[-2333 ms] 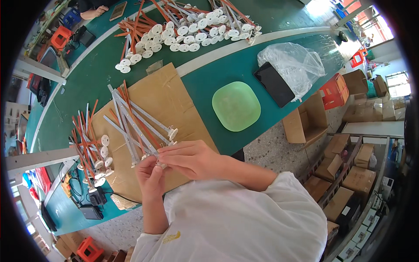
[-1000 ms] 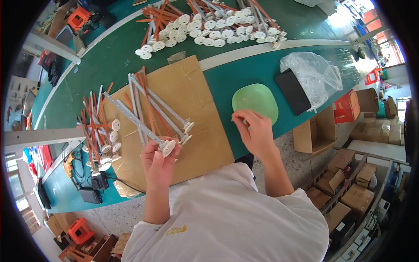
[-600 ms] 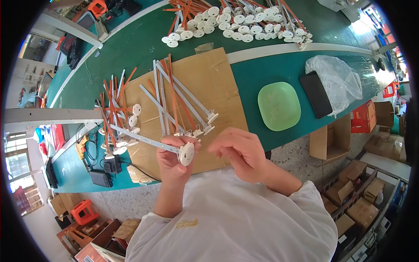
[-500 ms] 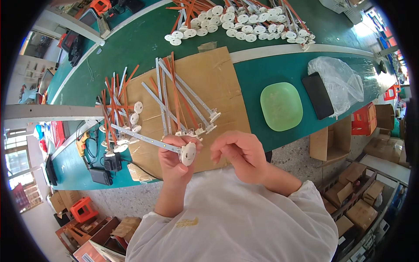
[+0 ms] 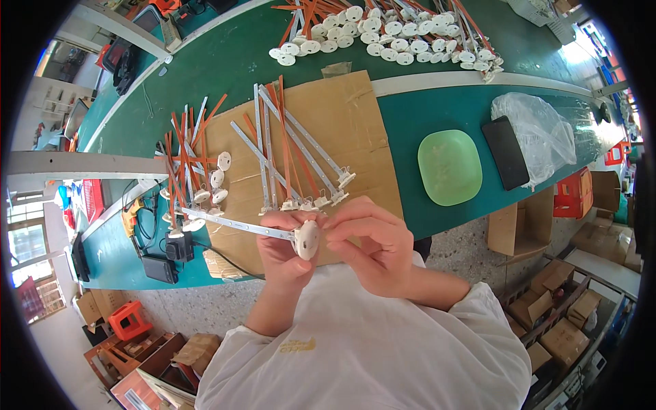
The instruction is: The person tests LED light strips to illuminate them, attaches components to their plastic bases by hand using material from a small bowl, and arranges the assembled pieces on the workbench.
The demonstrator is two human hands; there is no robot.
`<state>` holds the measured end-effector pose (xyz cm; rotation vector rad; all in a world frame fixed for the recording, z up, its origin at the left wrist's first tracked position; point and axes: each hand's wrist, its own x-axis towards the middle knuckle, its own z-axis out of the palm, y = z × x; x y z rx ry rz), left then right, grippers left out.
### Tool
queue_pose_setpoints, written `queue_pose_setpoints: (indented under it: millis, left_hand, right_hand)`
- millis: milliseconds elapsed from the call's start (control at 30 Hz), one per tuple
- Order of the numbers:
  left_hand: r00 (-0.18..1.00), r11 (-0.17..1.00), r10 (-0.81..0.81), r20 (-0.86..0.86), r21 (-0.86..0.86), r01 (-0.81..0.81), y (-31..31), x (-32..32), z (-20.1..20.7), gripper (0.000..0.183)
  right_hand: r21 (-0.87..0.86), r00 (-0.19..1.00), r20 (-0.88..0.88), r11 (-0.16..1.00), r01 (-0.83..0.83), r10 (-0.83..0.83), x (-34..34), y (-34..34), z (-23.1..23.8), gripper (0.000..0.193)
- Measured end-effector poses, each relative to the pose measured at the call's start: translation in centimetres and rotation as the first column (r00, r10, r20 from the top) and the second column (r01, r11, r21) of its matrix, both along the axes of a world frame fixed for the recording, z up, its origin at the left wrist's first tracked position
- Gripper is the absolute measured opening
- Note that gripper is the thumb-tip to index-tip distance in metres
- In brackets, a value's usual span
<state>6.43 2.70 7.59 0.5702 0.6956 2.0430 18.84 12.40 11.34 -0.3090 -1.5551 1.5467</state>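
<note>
In my left hand is a narrow LED strip that points out to the left. Its white round end cap faces up between thumb and fingers. My right hand is drawn in close, thumb and forefinger brought together at the cap's right edge; whatever lies between them is too small to see. Just beyond my hands, several more LED strips with orange backs and white caps lie fanned out on a cardboard sheet. Another bundle of strips lies at the sheet's left edge.
A large heap of capped strips covers the far bench. To the right are a green tray, a black flat case and a clear plastic bag. A yellow-handled tool and black adapter sit left, below a white post.
My right hand has moved left, bringing its fingertips to the cap. The left hand still grips the strip and has turned it slightly. The whole view has shifted a little.
</note>
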Motion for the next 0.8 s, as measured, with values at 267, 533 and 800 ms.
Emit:
queue_pose_setpoints:
  millis: [267, 533, 800]
  left_hand:
    - [0.998, 0.998, 0.046, -0.029, -0.039, -0.048, -0.1, 0.7, 0.2, 0.059]
    - [1.0, 1.0, 0.002, -0.009, -0.012, -0.002, 0.2, 0.6, 0.4, 0.059]
    - [0.998, 0.999, 0.04, -0.044, -0.035, -0.042, 0.0, 0.8, 0.2, 0.06]
  right_hand:
    - [0.099, 0.996, 0.014, 0.991, 0.087, -0.089, -0.2, -1.0, -1.2, 0.023]
    - [0.119, 0.99, 0.028, 0.983, 0.137, -0.141, -0.1, -0.9, -1.3, 0.023]
    - [0.172, 0.986, 0.037, 0.973, 0.154, -0.163, 0.1, -0.5, -0.9, 0.022]
